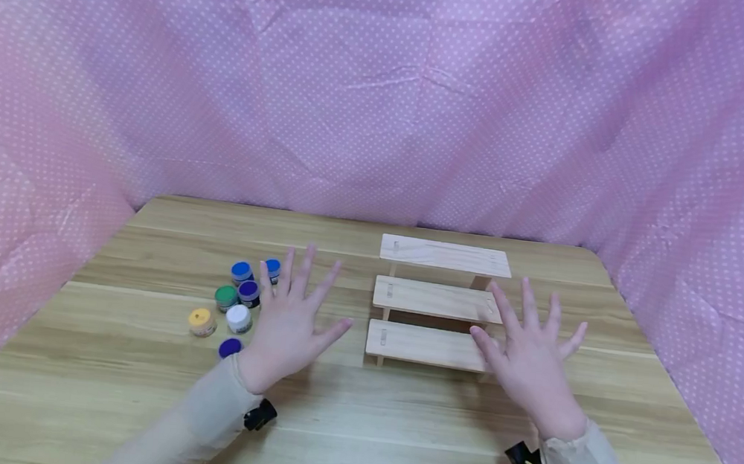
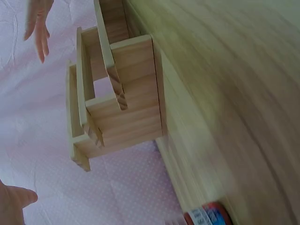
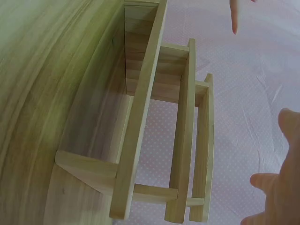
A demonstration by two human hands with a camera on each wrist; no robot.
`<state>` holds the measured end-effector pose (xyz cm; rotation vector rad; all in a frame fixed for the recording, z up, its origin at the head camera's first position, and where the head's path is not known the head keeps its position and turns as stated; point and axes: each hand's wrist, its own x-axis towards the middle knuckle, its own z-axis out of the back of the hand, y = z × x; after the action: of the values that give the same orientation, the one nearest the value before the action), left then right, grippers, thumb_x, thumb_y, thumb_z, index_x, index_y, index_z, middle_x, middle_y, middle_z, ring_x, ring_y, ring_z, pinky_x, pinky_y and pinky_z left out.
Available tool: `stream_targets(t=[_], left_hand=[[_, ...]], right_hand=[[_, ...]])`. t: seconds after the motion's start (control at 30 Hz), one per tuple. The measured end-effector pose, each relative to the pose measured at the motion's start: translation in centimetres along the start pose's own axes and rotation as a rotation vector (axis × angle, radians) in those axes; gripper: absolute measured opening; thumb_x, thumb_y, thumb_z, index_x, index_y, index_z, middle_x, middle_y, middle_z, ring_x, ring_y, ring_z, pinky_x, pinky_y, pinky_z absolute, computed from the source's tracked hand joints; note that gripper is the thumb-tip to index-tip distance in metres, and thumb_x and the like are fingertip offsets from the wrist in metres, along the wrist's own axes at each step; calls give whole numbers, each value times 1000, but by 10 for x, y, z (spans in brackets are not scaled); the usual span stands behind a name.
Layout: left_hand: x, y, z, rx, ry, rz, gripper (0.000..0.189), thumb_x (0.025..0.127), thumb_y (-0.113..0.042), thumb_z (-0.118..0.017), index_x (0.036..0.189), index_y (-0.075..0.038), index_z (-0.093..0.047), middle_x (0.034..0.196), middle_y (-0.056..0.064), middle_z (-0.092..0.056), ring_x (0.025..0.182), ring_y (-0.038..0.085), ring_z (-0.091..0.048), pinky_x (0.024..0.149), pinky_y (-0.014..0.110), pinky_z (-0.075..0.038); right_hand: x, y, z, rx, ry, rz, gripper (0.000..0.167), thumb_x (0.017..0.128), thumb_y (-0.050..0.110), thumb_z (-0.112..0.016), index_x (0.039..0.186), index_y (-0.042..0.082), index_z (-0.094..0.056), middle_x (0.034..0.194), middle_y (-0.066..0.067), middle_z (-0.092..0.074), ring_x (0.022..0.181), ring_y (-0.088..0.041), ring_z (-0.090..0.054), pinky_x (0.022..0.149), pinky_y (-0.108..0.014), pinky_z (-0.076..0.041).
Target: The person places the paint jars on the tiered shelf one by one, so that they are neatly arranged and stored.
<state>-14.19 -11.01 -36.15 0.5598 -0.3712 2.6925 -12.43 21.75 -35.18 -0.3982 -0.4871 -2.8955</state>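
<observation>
My left hand hovers with fingers spread, just right of several small lidded jars, and holds nothing. Nearest to it are a white-lidded jar and a purple-lidded jar, the latter partly hidden by the wrist. My right hand, also spread and holding nothing, is over the right end of a three-step wooden rack; whether it touches is unclear. In the right wrist view the rack's boards show edge-on, with fingers apart from them.
Other jars have green, yellow, blue and purple lids. One jar shows at the left wrist view's bottom edge. Everything stands on a wooden table. Pink dotted cloth hangs behind and at both sides.
</observation>
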Motion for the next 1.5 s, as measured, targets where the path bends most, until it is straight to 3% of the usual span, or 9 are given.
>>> stream_targets(t=[0.23, 0.5, 0.67, 0.87, 1.03, 1.13, 1.3, 1.4, 1.5], left_hand=[[-4, 16, 6, -13, -58, -5, 78, 83, -60, -56, 147, -20, -35, 156, 20, -13, 142, 47, -7, 107, 72, 0], [-12, 43, 16, -82, -173, -33, 72, 79, -52, -64, 135, -10, -49, 144, 28, -32, 130, 48, -32, 105, 69, -21], [-15, 62, 23, -112, -221, -42, 68, 72, -37, -76, 125, 0, -54, 137, 32, -40, 121, 51, -41, 99, 64, -33], [-21, 86, 32, -91, -166, 25, 70, 71, -32, -80, 126, 2, -52, 137, 33, -41, 117, 52, -45, 95, 65, -38], [-25, 105, 37, -74, -147, 45, 67, 71, -28, -81, 123, 3, -52, 130, 34, -46, 111, 53, -48, 89, 66, -41], [-28, 115, 41, -59, -109, 66, 66, 72, -26, -81, 125, 2, -53, 128, 34, -48, 110, 53, -49, 88, 67, -41], [-33, 127, 47, -40, -11, 114, 62, 77, -25, -78, 126, 3, -54, 125, 32, -52, 109, 51, -52, 86, 65, -44], [-34, 132, 49, -36, 28, 130, 60, 78, -24, -77, 126, 4, -54, 123, 32, -53, 106, 51, -54, 84, 63, -46], [-35, 137, 49, -44, 47, 133, 59, 78, -21, -77, 126, 4, -54, 124, 31, -53, 104, 51, -55, 83, 62, -47]], right_hand=[[4, -6, 4, 145, -7, -10, 64, 96, 47, -46, 149, 16, -26, 156, -24, -10, 136, -56, -1, 98, -74, 16], [9, -21, 4, 374, -79, -69, 63, 92, 28, -59, 143, 1, -34, 147, -30, -27, 128, -53, -26, 101, -71, -14], [10, -32, 5, 536, -12, -174, 64, 93, 19, -59, 144, -4, -29, 145, -32, -27, 121, -48, -38, 97, -63, -34], [9, -44, 3, 601, 211, -308, 76, 94, 24, -58, 149, -2, -13, 148, -34, -19, 126, -52, -36, 100, -63, -37], [6, -51, -4, 671, 345, -336, 77, 95, 20, -57, 150, -1, -8, 146, -37, -17, 127, -54, -35, 98, -57, -43], [4, -55, -11, 720, 404, -347, 78, 94, 21, -57, 150, 0, -7, 145, -37, -20, 126, -52, -37, 92, -46, -51], [2, -58, -21, 745, 464, -354, 75, 93, 16, -60, 148, -4, -12, 137, -37, -36, 107, -32, -58, 78, -27, -55], [1, -59, -24, 748, 474, -347, 68, 93, 11, -59, 145, -6, -19, 127, -35, -45, 94, -17, -60, 74, -25, -56], [2, -59, -25, 773, 469, -338, 59, 93, 7, -57, 142, -7, -27, 117, -28, -52, 88, -13, -59, 73, -28, -57]])
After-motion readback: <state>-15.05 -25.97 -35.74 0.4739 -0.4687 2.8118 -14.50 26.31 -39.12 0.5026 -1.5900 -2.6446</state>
